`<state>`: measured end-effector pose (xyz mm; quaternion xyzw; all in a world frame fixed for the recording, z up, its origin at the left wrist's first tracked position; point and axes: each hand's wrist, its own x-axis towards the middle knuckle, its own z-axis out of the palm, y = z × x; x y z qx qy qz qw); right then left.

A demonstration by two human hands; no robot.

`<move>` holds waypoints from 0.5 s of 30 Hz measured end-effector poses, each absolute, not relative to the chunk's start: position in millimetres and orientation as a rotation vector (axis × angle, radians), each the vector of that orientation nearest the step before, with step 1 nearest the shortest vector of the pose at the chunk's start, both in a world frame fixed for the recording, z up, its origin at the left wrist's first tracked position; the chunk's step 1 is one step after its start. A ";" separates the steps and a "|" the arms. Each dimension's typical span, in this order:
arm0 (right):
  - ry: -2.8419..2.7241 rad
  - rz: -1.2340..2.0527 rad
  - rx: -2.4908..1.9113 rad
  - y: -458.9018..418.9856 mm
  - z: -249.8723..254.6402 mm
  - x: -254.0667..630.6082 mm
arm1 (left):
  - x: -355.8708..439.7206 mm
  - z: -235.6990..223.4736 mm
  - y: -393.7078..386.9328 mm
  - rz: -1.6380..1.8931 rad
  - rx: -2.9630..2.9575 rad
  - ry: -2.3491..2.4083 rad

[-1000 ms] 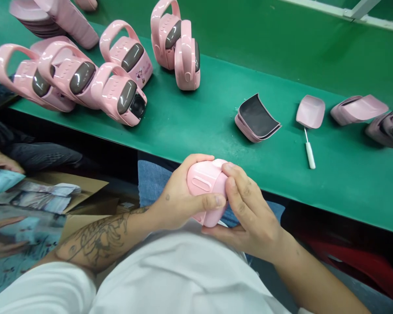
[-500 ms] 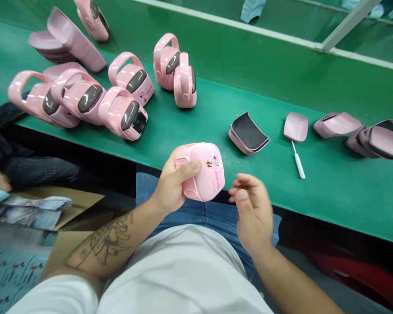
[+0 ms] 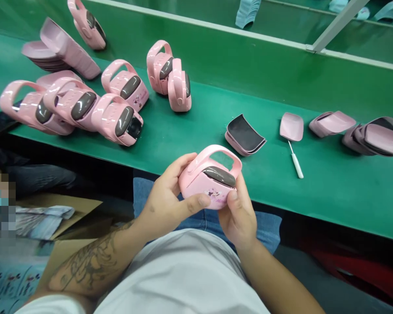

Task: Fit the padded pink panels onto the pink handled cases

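Observation:
Between my hands, just in front of the bench edge, is a pink plastic housing (image 3: 201,185) with a loop handle, a dark glossy panel and a small printed cartoon. Its handle is up and the printed side faces me. My left hand (image 3: 170,200) grips its left end, thumb across the lower front. The right end is held by my right hand (image 3: 240,213), thumb near the lower right corner and fingers behind. A curved pink cover with a dark lining (image 3: 247,135) lies on the bench just beyond.
Several similar pink housings (image 3: 121,120) stand at the left, near stacked pink covers (image 3: 65,48). Rightward lie a single cover (image 3: 291,126), a white-handled screwdriver (image 3: 296,163) and more stacked covers (image 3: 384,137). An open carton (image 3: 75,213) is at lower left, beside another person's leg (image 3: 42,179).
The pink housing has turned so its handle and dark panel now show. My right hand, apart from it before, has come left and taken hold of it.

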<state>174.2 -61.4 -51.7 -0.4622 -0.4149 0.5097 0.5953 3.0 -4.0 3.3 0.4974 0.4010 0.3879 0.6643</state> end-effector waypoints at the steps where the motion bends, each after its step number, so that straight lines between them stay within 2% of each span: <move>1: -0.983 1.186 -1.080 -65.1 -54.5 175.6 | 3.9 3.4 -4.9 0.885 1.127 0.941; 7: -0.962 1.172 -1.003 -73.1 -67.6 181.2 | 9.5 1.3 -11.4 0.917 1.116 0.963; 15: -1.043 1.236 -1.003 -68.3 -59.5 189.4 | 10.5 -4.0 -14.0 1.017 1.000 0.896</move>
